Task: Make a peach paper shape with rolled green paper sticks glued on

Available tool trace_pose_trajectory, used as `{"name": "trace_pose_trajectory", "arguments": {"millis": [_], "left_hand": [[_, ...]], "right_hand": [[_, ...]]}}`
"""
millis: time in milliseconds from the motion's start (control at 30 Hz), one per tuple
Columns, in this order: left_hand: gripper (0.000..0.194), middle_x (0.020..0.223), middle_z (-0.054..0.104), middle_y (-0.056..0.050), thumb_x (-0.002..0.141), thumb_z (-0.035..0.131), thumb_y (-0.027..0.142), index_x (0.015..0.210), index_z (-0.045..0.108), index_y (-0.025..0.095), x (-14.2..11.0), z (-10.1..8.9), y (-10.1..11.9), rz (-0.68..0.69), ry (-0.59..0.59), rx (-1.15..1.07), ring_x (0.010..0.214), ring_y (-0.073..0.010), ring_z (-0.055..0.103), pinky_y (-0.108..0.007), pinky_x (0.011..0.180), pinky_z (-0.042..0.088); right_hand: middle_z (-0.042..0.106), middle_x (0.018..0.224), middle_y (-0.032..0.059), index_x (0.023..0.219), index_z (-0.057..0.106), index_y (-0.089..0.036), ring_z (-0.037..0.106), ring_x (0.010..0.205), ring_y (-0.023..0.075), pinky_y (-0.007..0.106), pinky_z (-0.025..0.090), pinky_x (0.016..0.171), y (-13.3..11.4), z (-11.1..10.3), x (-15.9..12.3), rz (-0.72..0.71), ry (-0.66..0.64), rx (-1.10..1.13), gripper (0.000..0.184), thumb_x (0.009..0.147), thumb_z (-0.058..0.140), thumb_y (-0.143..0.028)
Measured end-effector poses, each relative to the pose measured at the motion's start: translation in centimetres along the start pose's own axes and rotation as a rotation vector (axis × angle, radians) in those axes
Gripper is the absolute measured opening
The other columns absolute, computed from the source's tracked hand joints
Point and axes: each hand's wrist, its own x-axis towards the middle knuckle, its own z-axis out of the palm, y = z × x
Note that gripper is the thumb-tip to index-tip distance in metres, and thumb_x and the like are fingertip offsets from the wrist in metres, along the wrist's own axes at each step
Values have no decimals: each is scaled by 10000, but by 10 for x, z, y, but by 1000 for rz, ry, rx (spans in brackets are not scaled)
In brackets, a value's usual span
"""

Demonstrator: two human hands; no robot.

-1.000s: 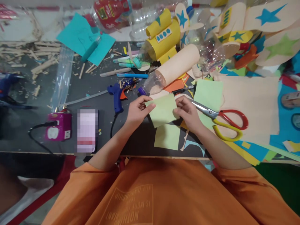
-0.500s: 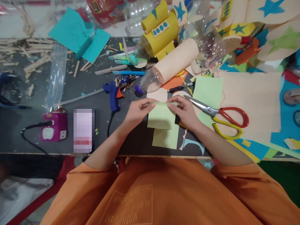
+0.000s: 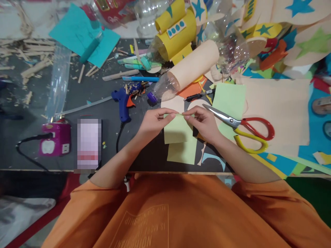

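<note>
A pale green sheet of paper (image 3: 178, 131) hangs between my two hands over the dark table. My left hand (image 3: 156, 120) pinches its top edge between thumb and fingers. My right hand (image 3: 200, 120) pinches the same edge, its fingertips almost touching the left ones. Below it lies a second pale green piece of paper (image 3: 182, 155), partly covered. Scissors (image 3: 234, 122) with one red and one yellow handle rest just right of my right hand, across a larger light green sheet (image 3: 230, 98).
A blue glue gun (image 3: 124, 103) lies left of my hands, with a phone (image 3: 89, 143) and a purple power adapter (image 3: 54, 139) farther left. Behind stand a paper-wrapped bottle (image 3: 193, 67) and a yellow-wrapped bottle (image 3: 178, 38). Wood splinters (image 3: 38, 62) litter the far left.
My fingertips have drawn closer together along the paper's top edge and now nearly meet at its middle. The camera view has shifted slightly.
</note>
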Motion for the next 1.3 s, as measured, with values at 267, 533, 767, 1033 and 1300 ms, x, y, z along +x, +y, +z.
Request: {"name": "trace_pose_trajectory", "arguments": {"millis": [267, 533, 767, 1033, 1300], "left_hand": [[410, 913, 739, -46, 868, 573, 534, 1080, 673, 198, 7, 11, -11, 94, 296, -151, 835, -189, 704, -277, 685, 563], [535, 790, 718, -37, 745, 661, 606, 1080, 645, 188, -6, 6, -13, 81, 39, -279, 718, -152, 676, -240, 640, 533], [311, 612, 623, 20, 704, 741, 469, 711, 622, 182, -2, 5, -6, -29, -12, -104, 529, -91, 542, -205, 489, 424], [209, 624, 677, 8, 747, 690, 377, 811, 731, 182, 2, 3, -9, -23, 11, -52, 525, -105, 577, -206, 480, 424], [201, 989, 783, -30, 789, 694, 328, 943, 795, 247, 4, -2, -16, 66, 30, -47, 941, -220, 721, -321, 864, 561]], "right_hand": [[630, 827, 0, 915, 576, -255, 607, 735, 168, 318, 530, 629, 3, 2, 2, 73, 5, 194, 435, 671, 752, -569], [664, 792, 2, 758, 637, -232, 610, 743, 173, 340, 514, 714, -3, -11, 7, 6, 154, 100, 241, 724, 727, -452], [697, 815, 9, 818, 683, -232, 619, 758, 168, 301, 491, 671, -9, -11, 5, -13, -82, -47, 203, 726, 740, -404], [673, 733, -1, 743, 684, -231, 568, 646, 132, 285, 470, 602, -6, -10, 5, -60, 5, -1, 187, 765, 715, -415], [724, 783, -15, 816, 786, -290, 590, 692, 128, 287, 453, 641, 1, -13, 6, -6, 40, 150, 104, 769, 698, -258]]}}
